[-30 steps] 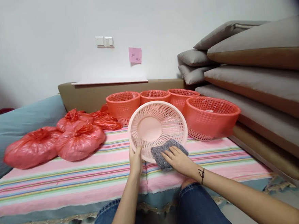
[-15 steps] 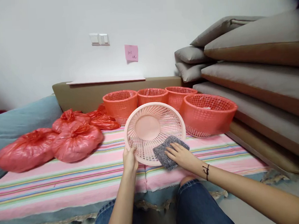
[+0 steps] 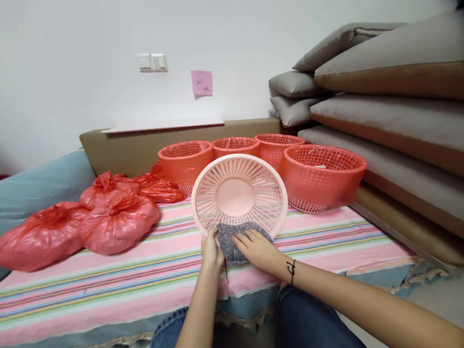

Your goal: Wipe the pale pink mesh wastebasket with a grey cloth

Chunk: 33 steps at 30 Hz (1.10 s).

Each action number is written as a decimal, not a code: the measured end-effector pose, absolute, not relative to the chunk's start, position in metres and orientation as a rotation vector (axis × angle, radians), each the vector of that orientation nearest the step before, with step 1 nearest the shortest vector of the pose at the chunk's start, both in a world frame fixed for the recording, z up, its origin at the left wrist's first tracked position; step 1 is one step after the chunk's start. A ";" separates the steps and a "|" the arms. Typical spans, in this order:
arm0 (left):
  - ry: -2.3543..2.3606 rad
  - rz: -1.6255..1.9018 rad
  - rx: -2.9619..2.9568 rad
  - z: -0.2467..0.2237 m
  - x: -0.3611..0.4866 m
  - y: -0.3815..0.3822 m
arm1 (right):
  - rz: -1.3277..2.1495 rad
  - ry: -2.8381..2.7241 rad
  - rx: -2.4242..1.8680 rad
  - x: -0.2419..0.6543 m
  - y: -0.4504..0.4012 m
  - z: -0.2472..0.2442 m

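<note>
A pale pink slotted plastic basket [image 3: 234,196] is tilted up with its inside facing me. My left hand [image 3: 211,250] grips its rim at the lower left, thumb over the edge. Across the lower rim lies a grey cloth [image 3: 231,243], its lower end hanging over the outside. My right hand [image 3: 259,249] presses on this cloth with the fingers bent over it; the fingertips rest on the fabric and the palm side is hidden.
Red baskets [image 3: 323,181] lined with red plastic stand behind the pink one. Tied red bags [image 3: 118,221] lie at left on the striped cloth [image 3: 105,289]. Grey cushions [image 3: 403,125] are stacked along the right, and a blue armrest [image 3: 37,182] borders the left.
My right hand and the grey cloth have slid left along the basket's lower rim, close to my left hand. The basket has turned slightly, and my left hand sits a little further right.
</note>
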<state>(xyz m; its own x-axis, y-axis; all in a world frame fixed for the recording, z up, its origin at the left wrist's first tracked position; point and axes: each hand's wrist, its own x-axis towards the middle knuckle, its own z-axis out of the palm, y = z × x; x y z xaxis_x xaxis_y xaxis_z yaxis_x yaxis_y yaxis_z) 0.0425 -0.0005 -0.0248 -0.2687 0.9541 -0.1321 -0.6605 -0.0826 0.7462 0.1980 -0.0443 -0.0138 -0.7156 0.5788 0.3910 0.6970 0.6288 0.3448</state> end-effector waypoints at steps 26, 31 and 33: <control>0.933 1.754 0.623 -0.014 0.040 -0.003 | -0.723 -2.709 -0.940 0.270 -0.035 -0.022; 1.029 1.712 0.788 -0.013 0.033 -0.006 | -0.715 -2.678 -1.003 0.301 -0.034 -0.016; 1.050 1.712 0.788 -0.015 0.035 -0.008 | -0.673 -2.667 -1.033 0.291 -0.036 -0.018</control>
